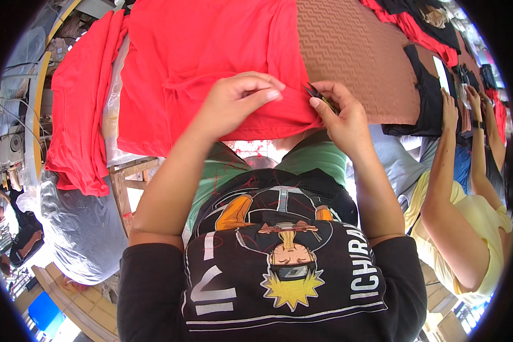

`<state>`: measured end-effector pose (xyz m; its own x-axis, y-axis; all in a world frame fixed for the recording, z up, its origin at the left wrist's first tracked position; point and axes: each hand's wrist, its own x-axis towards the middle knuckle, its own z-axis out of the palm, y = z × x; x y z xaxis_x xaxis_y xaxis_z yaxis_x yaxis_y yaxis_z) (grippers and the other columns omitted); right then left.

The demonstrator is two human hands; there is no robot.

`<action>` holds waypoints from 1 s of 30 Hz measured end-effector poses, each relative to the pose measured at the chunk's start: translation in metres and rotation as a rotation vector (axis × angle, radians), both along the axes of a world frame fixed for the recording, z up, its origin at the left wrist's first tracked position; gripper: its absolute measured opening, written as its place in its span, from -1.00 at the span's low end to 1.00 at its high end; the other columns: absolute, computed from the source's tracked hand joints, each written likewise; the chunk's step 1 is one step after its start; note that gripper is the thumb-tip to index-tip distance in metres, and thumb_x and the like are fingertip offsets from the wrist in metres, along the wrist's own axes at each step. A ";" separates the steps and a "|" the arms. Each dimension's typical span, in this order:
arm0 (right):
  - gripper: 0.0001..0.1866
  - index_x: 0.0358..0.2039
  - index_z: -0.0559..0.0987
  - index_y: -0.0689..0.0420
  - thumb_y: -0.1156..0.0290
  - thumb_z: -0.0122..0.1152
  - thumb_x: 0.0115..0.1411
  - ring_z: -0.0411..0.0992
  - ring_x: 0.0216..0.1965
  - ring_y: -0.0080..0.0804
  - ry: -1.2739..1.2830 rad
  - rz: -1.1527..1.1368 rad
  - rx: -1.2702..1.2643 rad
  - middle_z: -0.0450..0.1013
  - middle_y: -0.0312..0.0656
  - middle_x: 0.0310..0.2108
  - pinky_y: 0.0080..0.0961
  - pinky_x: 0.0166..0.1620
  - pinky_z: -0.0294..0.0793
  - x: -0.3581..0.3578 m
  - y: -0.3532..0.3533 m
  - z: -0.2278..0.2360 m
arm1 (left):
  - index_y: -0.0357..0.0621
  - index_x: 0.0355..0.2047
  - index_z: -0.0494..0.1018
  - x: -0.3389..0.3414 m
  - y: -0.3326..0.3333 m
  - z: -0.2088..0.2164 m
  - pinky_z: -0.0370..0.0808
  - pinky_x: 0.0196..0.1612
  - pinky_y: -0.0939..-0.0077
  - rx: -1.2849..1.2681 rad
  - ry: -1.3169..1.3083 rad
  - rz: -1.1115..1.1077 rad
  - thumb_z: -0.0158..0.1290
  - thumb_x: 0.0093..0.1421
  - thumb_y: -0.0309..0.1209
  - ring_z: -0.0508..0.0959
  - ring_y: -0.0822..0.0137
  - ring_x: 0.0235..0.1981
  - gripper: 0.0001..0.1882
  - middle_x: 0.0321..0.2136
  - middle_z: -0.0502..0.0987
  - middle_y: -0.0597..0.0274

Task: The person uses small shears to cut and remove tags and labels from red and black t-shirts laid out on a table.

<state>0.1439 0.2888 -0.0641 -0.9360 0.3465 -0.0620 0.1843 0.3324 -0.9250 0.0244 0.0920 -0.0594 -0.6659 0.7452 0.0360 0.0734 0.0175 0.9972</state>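
From the head view, a red shirt [205, 57] of soft knit lies over the bench [359, 57], whose brown mat is ribbed in zigzags. The left hand [236, 102] pinches the shirt's hem; the right hand [339, 114] grips small snips [319, 96] at that hem — a clear plastic bag [113, 114] lies beside more red cloth.

Bright, even daylight; colours saturated. Strongest light at lower left, where the floor [68, 328] washes out to glare. Shadows soft, under the forearms. Centre sharp. Strong fisheye bending toward the rim, black vignette around, edge detail smeared and small.
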 end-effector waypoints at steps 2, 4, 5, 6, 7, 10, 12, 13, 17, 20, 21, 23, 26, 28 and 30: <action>-0.75 -0.12 0.52 0.25 0.49 0.22 0.18 0.54 -0.22 -0.39 0.000 0.005 -0.036 0.56 -0.10 -0.30 -0.47 -0.11 0.48 0.001 0.002 0.000 | -0.29 -0.44 0.58 -0.013 -0.025 0.020 0.41 -0.06 0.55 0.010 0.057 -0.142 0.09 0.23 -0.40 0.54 0.39 -0.18 -0.81 -0.26 0.59 0.15; -0.75 -0.11 0.51 0.24 0.49 0.22 0.18 0.52 -0.24 -0.46 -0.042 -0.004 -0.082 0.55 -0.14 -0.30 -0.52 -0.14 0.47 0.001 0.002 0.011 | -0.30 -0.44 0.57 -0.023 -0.043 0.030 0.41 -0.07 0.57 0.003 0.095 -0.210 0.07 0.25 -0.40 0.54 0.39 -0.19 -0.78 -0.27 0.58 0.15; -0.74 -0.11 0.51 0.24 0.49 0.22 0.18 0.51 -0.25 -0.49 -0.059 -0.006 -0.103 0.55 -0.16 -0.30 -0.55 -0.15 0.47 0.001 0.002 0.016 | -0.30 -0.43 0.57 -0.026 -0.050 0.032 0.41 -0.09 0.58 -0.009 0.110 -0.207 0.05 0.26 -0.40 0.54 0.40 -0.19 -0.78 -0.27 0.58 0.15; -0.74 -0.10 0.51 0.24 0.49 0.21 0.19 0.49 -0.27 -0.51 -0.045 -0.014 -0.114 0.54 -0.17 -0.30 -0.57 -0.17 0.46 0.001 0.004 0.015 | -0.30 -0.43 0.57 -0.029 -0.052 0.035 0.41 -0.10 0.59 -0.020 0.125 -0.206 0.04 0.27 -0.40 0.54 0.40 -0.20 -0.77 -0.27 0.57 0.16; -0.74 -0.10 0.51 0.24 0.49 0.21 0.19 0.48 -0.28 -0.54 -0.031 -0.023 -0.125 0.54 -0.18 -0.30 -0.60 -0.18 0.45 0.001 0.008 0.014 | -0.29 -0.41 0.57 -0.026 -0.050 0.038 0.42 -0.11 0.59 -0.088 0.148 -0.154 0.05 0.26 -0.40 0.54 0.40 -0.20 -0.79 -0.27 0.58 0.16; -0.74 -0.10 0.52 0.23 0.48 0.21 0.20 0.46 -0.30 -0.56 0.054 0.004 -0.167 0.53 -0.23 -0.32 -0.63 -0.20 0.43 -0.005 0.003 0.022 | -0.27 -0.34 0.58 -0.009 -0.030 0.040 0.45 -0.13 0.56 -0.212 0.267 0.005 0.10 0.21 -0.42 0.55 0.38 -0.20 -0.85 -0.26 0.58 0.17; -0.76 -0.12 0.52 0.22 0.48 0.21 0.19 0.46 -0.31 -0.56 0.113 0.053 -0.154 0.53 -0.25 -0.34 -0.62 -0.20 0.43 -0.010 -0.007 0.026 | -0.24 -0.30 0.58 0.000 -0.015 0.027 0.47 -0.14 0.53 -0.187 0.420 0.096 0.16 0.17 -0.42 0.57 0.36 -0.20 -0.85 -0.26 0.59 0.18; -0.77 -0.13 0.53 0.22 0.48 0.21 0.19 0.46 -0.31 -0.55 0.136 0.088 -0.127 0.54 -0.24 -0.35 -0.60 -0.20 0.43 -0.013 -0.013 0.023 | -0.22 -0.27 0.58 0.003 -0.010 0.018 0.48 -0.13 0.52 -0.218 0.491 0.116 0.18 0.14 -0.43 0.57 0.35 -0.20 -0.83 -0.25 0.59 0.18; -0.82 -0.19 0.53 0.23 0.49 0.21 0.18 0.51 -0.31 -0.45 0.079 0.148 -0.064 0.56 -0.15 -0.35 -0.49 -0.20 0.46 -0.018 -0.024 0.003 | -0.17 -0.26 0.59 0.010 0.002 -0.009 0.51 -0.13 0.49 -0.316 0.661 0.193 0.22 0.08 -0.43 0.59 0.29 -0.20 -0.80 -0.23 0.58 0.20; -0.84 -0.22 0.53 0.26 0.52 0.17 0.18 0.55 -0.37 -0.28 -0.008 0.119 -0.006 0.56 -0.01 -0.32 -0.42 -0.26 0.49 -0.015 -0.027 0.011 | -0.21 -0.32 0.60 0.011 0.006 -0.014 0.52 -0.16 0.48 -0.316 0.562 0.244 0.21 0.10 -0.45 0.60 0.31 -0.25 -0.86 -0.25 0.59 0.19; -0.84 -0.22 0.53 0.26 0.52 0.16 0.18 0.56 -0.39 -0.26 -0.035 0.111 -0.003 0.56 0.00 -0.32 -0.41 -0.29 0.49 -0.015 -0.028 0.014 | -0.21 -0.31 0.60 0.010 0.005 -0.014 0.52 -0.17 0.49 -0.303 0.530 0.244 0.20 0.11 -0.44 0.60 0.32 -0.25 -0.86 -0.26 0.60 0.18; -0.84 -0.21 0.52 0.26 0.52 0.15 0.18 0.56 -0.46 -0.26 0.034 0.118 0.068 0.56 -0.01 -0.33 -0.41 -0.34 0.49 -0.015 -0.028 0.008 | -0.21 -0.29 0.59 0.007 0.004 -0.014 0.51 -0.18 0.50 -0.275 0.469 0.241 0.17 0.14 -0.43 0.60 0.35 -0.27 -0.85 -0.27 0.61 0.16; -0.84 -0.21 0.52 0.26 0.52 0.15 0.19 0.56 -0.48 -0.26 -0.029 0.109 0.066 0.54 -0.02 -0.34 -0.38 -0.37 0.49 -0.013 -0.030 0.019 | -0.20 -0.26 0.57 0.005 0.007 -0.004 0.50 -0.20 0.55 -0.383 0.372 0.228 0.13 0.19 -0.41 0.60 0.40 -0.28 -0.84 -0.30 0.62 0.14; -0.83 -0.21 0.52 0.25 0.52 0.15 0.18 0.56 -0.44 -0.23 -0.041 0.118 0.066 0.53 -0.02 -0.33 -0.34 -0.35 0.49 -0.013 -0.032 0.020 | -0.20 -0.24 0.57 0.004 0.006 -0.004 0.49 -0.21 0.56 -0.398 0.356 0.218 0.12 0.21 -0.39 0.59 0.40 -0.30 -0.83 -0.32 0.62 0.15; -0.83 -0.21 0.53 0.23 0.52 0.17 0.16 0.57 -0.36 -0.18 0.036 0.142 0.109 0.51 -0.03 -0.31 -0.30 -0.31 0.49 -0.011 -0.032 0.015 | -0.20 -0.24 0.56 0.004 0.006 -0.004 0.48 -0.22 0.56 -0.386 0.364 0.216 0.11 0.21 -0.38 0.59 0.41 -0.32 -0.82 -0.33 0.62 0.16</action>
